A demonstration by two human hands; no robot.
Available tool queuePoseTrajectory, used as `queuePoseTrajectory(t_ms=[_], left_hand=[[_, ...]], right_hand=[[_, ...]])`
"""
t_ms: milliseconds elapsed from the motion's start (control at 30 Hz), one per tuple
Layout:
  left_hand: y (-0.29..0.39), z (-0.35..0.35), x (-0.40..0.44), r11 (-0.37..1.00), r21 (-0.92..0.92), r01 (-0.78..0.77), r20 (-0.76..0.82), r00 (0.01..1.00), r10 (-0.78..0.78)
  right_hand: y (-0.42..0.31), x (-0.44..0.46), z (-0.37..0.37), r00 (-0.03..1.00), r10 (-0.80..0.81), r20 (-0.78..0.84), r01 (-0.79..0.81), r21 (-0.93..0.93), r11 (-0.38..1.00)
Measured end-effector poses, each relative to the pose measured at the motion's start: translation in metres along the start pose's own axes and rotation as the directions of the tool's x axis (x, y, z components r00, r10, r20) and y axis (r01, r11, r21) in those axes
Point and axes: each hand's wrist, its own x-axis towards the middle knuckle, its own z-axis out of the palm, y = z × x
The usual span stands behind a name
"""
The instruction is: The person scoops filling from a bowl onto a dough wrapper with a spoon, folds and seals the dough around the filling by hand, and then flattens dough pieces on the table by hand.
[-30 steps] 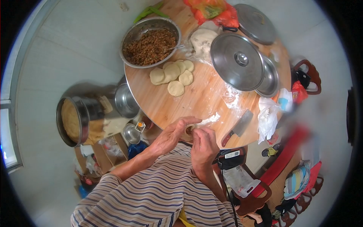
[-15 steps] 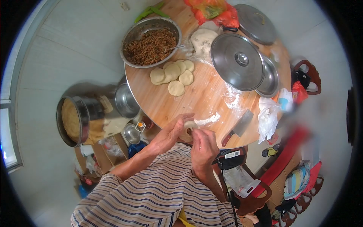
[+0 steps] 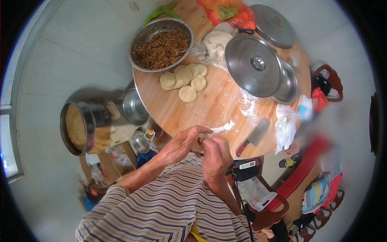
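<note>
Close to my body at the table's near edge, my left hand (image 3: 185, 141) cups a round dough wrapper (image 3: 198, 144) with brown filling in its middle. The fingers of my right hand (image 3: 216, 155) pinch the wrapper's rim from the right side. Part of the wrapper is hidden behind my fingers. Beyond my hands lies a group of flat dough rounds (image 3: 188, 94), several of them overlapping. Behind these stands a metal bowl (image 3: 133, 60) of brown minced filling (image 3: 161, 50), with a utensil handle sticking out to the right.
A cleaver (image 3: 254, 137) lies to the right by white flour (image 3: 223, 127). Farther back are a dough lump (image 3: 217, 43), a pot lid (image 3: 246, 68) resting over a metal basin (image 3: 288, 82), and a red plastic bag (image 3: 242, 18). A chair (image 3: 268, 213) stands at the lower right.
My left fingers have curled further over the wrapper, and my right hand has shifted slightly at its rim. The opening around the filling shows less. Things on the table have stayed put.
</note>
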Motion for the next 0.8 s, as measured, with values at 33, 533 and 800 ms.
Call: queuePoseTrajectory(t_ms=[33,533,800], left_hand=[[0.001,0.0,0.001,1.0,-0.006,0.017,0.012,1.0,-0.017],[0.003,-0.001,0.006,0.998,-0.041,0.037,0.018,0.999,-0.036],[-0.001,0.0,0.007,0.999,-0.048,-0.006,-0.012,1.0,0.005]], right_hand=[[0.001,0.001,0.0,1.0,-0.017,-0.011,0.018,0.028,0.999],[0.006,-0.001,0.0,0.997,-0.036,-0.063,0.038,0.027,0.999],[0.003,0.004,-0.002,0.995,-0.04,-0.091,0.04,-0.005,0.999]])
